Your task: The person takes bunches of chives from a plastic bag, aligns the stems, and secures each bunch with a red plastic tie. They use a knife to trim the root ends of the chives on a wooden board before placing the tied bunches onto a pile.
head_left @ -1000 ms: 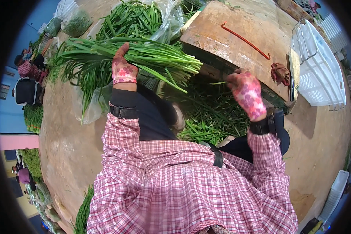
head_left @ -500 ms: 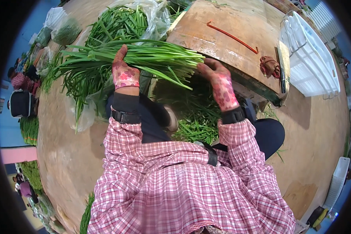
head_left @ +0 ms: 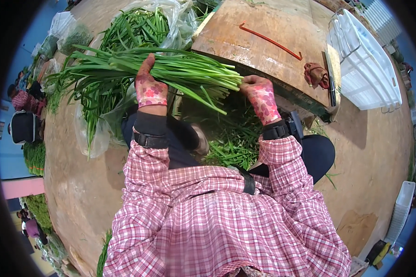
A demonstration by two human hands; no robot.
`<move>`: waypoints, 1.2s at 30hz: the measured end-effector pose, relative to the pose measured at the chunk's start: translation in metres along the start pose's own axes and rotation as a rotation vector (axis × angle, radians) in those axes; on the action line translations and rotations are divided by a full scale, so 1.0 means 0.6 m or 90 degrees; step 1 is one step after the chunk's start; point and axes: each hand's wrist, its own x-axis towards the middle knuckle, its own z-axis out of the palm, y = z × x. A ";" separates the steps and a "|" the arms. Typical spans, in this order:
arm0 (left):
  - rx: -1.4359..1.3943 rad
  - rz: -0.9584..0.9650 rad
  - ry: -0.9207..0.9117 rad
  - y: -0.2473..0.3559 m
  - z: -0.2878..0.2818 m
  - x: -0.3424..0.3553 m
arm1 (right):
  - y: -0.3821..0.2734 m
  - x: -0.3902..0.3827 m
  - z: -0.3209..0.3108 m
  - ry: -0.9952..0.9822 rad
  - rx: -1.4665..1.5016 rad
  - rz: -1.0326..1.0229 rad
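A thick bunch of garlic chives (head_left: 189,65) lies across my left hand (head_left: 148,84), whose thumb is over the top and whose fingers are hidden underneath. Its pale cut ends point right and its green leaf tips droop to the left. At those pale ends is my right hand (head_left: 260,94), its fingers pinched together against the stems; whether it grips a stem is hard to make out. Both hands wear pink flowered gloves that leave fingers bare. Beyond the bunch, more chives (head_left: 136,28) fill a clear plastic bag (head_left: 182,23).
A low wooden table (head_left: 263,46) ahead holds a red hooked rod (head_left: 270,40), a crumpled brown cloth (head_left: 316,75) and a knife (head_left: 331,83). White plastic baskets (head_left: 367,64) stand at right. Leaf trimmings (head_left: 233,147) litter the floor between my legs. People sit far left.
My right hand has shifted slightly right and down along the stem ends, its fingers drawing closer together. The bunch stays in my left hand. The view has turned slightly.
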 end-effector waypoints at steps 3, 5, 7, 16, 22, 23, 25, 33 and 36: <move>-0.013 0.009 -0.026 0.010 -0.005 0.000 | 0.084 0.035 -0.049 0.141 -0.086 0.031; -0.023 0.032 -0.012 0.012 -0.002 0.000 | 0.075 0.028 -0.047 0.108 -0.012 0.043; 0.005 0.052 -0.005 0.006 0.000 -0.001 | 0.034 -0.003 -0.006 0.025 0.140 -0.037; 0.049 0.113 0.026 -0.003 0.005 -0.003 | -0.057 -0.049 0.024 0.016 0.062 -0.044; 0.040 0.094 0.024 0.011 0.011 0.004 | 0.078 0.014 0.020 0.112 -0.153 -0.190; 0.037 0.096 0.025 0.011 0.007 0.006 | 0.084 0.019 0.003 0.143 -0.070 -0.119; 0.098 0.143 -0.031 0.015 -0.011 0.009 | 0.059 0.004 0.016 0.107 0.108 -0.061; 0.162 0.195 -0.085 -0.014 0.000 -0.010 | 0.085 0.033 0.092 -0.142 0.206 -0.118; 0.117 0.143 -0.049 -0.016 0.013 -0.006 | 0.101 0.050 0.080 -0.135 0.118 -0.137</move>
